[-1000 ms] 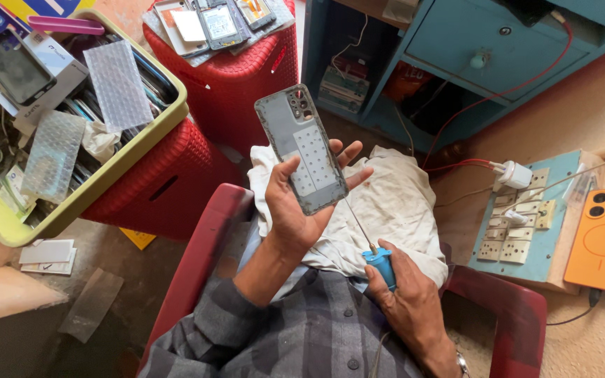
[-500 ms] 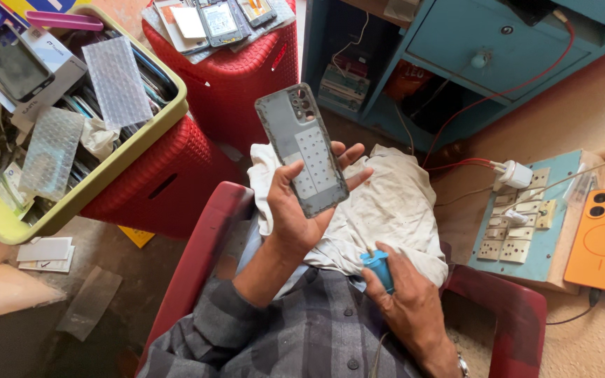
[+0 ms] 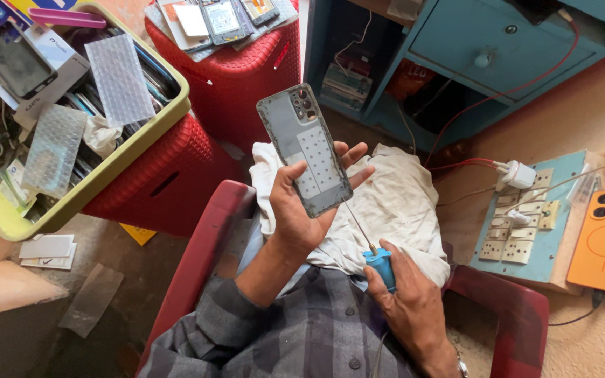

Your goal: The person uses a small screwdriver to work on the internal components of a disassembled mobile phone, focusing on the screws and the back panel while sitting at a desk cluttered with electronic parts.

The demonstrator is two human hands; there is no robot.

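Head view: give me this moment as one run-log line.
left hand: holds grey phone back panel upright | right hand: grips blue-handled screwdriver, tip by panel's lower edge | lap: white cloth

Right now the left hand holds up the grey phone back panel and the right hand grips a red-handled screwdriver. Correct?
Not quite. In the head view the screwdriver in the right hand has a blue handle, not red. The left hand does hold up the grey phone back panel.

Head-worn view, steeply down, close.
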